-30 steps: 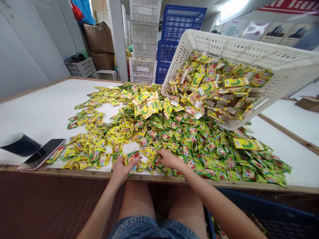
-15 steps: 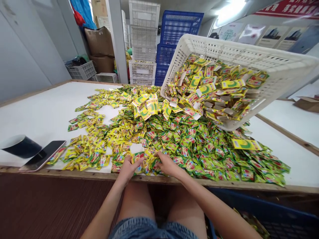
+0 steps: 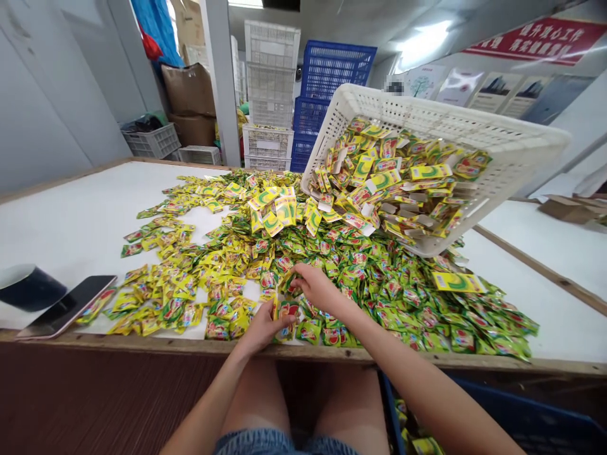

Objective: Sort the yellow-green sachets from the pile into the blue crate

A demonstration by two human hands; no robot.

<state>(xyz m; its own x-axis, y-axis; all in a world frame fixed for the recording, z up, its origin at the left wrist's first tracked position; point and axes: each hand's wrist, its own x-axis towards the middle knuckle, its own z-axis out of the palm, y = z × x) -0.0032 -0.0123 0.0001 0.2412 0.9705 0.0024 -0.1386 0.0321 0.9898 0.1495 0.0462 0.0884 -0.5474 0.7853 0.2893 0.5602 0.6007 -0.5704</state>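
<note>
Close to the table's front edge, my left hand [image 3: 262,327] grips a small printed carton [image 3: 287,311] between thumb and fingers. My right hand [image 3: 313,287] is pinched just above the carton's upper end, holding a yellow-green sachet [image 3: 286,282] partly hidden by the fingers. Around both hands lie loose sachets, with a big heap of green sachets [image 3: 365,278] to the right and yellower sachets [image 3: 190,278] to the left. Several flat yellow cartons [image 3: 272,212] rest on top of the heap beyond my hands.
A tilted white crate [image 3: 516,139] full of cartons leans over the heap at right. On the left of the white table [image 3: 95,208] are a phone [image 3: 71,306] and a dark cup [image 3: 33,289]. A blue crate [image 3: 497,404] sits below the table edge. Stacked crates [image 3: 271,76] stand behind.
My right hand has risen from the sachets to the carton's upper end and now pinches a sachet. My left hand has turned the carton and shifted right. The camera view has tilted slightly.
</note>
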